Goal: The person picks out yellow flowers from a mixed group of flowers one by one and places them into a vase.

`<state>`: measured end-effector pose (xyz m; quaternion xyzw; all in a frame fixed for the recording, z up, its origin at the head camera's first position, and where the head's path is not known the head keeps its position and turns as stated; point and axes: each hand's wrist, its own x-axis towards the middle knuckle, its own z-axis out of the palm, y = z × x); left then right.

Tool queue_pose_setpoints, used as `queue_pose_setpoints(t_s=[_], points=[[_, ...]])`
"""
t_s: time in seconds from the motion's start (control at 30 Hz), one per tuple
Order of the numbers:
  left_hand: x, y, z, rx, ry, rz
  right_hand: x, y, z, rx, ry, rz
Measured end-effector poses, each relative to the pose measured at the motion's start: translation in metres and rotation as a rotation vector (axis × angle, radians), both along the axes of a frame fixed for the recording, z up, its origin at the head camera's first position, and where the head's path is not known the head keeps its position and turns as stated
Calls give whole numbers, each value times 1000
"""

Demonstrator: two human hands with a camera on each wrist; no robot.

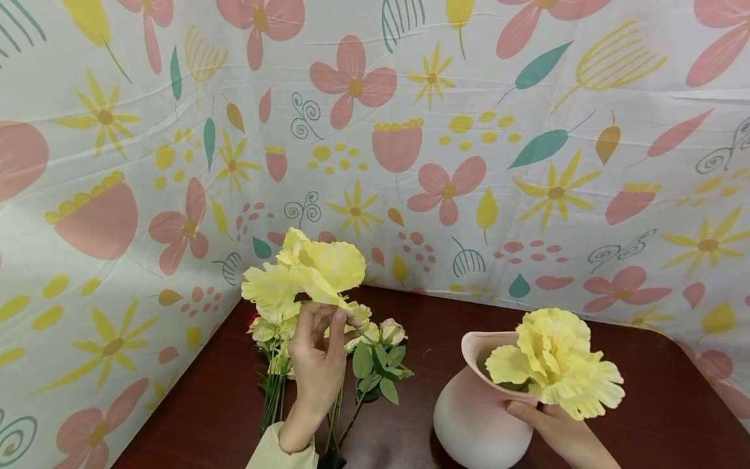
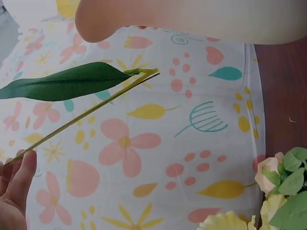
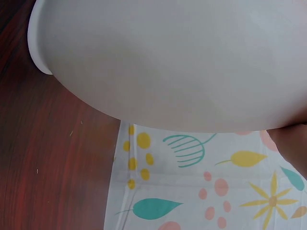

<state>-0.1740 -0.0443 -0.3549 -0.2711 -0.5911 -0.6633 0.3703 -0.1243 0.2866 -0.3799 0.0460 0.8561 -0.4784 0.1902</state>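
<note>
My left hand (image 1: 319,361) pinches the stem of a yellow artificial flower (image 1: 313,264) between thumb and fingers, raised over the loose flowers. In the left wrist view, this stem (image 2: 91,111) slants upward from the hand (image 2: 17,191), with a long green leaf (image 2: 72,81) near its far end. A pink-and-white vase (image 1: 483,417) stands on the table at the right. Near its rim, my right hand (image 1: 562,433) grips the neck, thumb in front and fingers mostly hidden. Another yellow flower (image 1: 556,361) sits in the vase's mouth, its bloom leaning over the right side.
Several loose artificial flowers lie on the dark wooden table (image 1: 650,391) at left, including a pale rose (image 1: 391,332) with green leaves and yellow blooms. A floral-print cloth (image 1: 445,130) hangs behind the table and along its left side.
</note>
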Motion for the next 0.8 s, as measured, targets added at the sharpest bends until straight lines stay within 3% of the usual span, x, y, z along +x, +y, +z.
queue_pose_setpoints(t_s=[0.23,0.53,0.8], points=[[0,6,4,56,53,-50,-1,1,-1,0,3,10],[0,12,15,117,124,-37,-1,3,-3,-35,38,16],[5,18,20,210,125,-108,-2,4,-3,-30,24,38]])
